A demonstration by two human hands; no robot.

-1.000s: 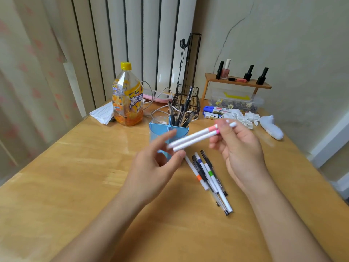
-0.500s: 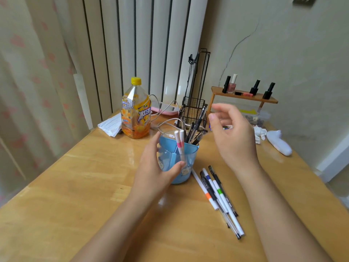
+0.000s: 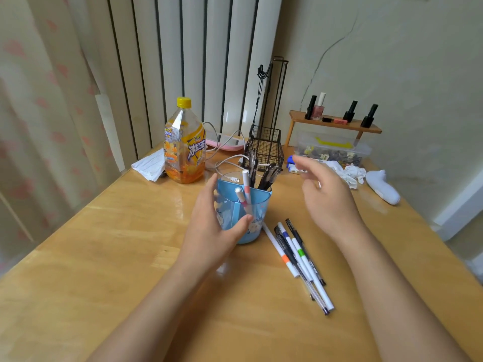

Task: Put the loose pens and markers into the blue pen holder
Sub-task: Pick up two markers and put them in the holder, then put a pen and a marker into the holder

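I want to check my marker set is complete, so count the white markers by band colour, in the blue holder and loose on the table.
Pink band: 2, both standing in the blue pen holder
Orange band: 1, loose on the table
Blue band: 1, loose
Green band: 1, loose
Total: 5 white markers

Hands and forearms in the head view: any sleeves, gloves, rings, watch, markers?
Both are bare. The left hand and right hand have no gloves and no rings that show. Both forearms are uncovered down to the bottom edge of the frame: no sleeves, watch, bracelet, straps or tracking markers visible. The right hand's fingertips are motion-blurred, so nail detail cannot be told.
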